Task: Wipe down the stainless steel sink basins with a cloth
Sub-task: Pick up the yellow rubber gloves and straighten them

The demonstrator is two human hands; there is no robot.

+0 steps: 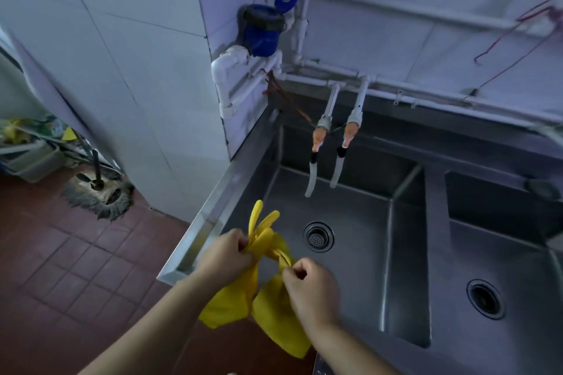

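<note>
Both bare hands held a pair of yellow rubber gloves [268,292] over the front-left corner of the stainless steel sink [210,219]. The left hand [228,256] was closed around the gloves near their finger ends, which fanned upward above the sink's left rim. The right hand [310,286] pinched the gloves just beside it, fingers closed on the yellow rubber, while the cuffs hung down below both wrists past the sink's front edge. The left basin [350,253] lay under the hands, its drain strainer [318,236] near the middle. Two taps [333,143] hung over that basin's back edge. The right basin [502,253] sat beyond the divider. No cloth could be made out.
</note>
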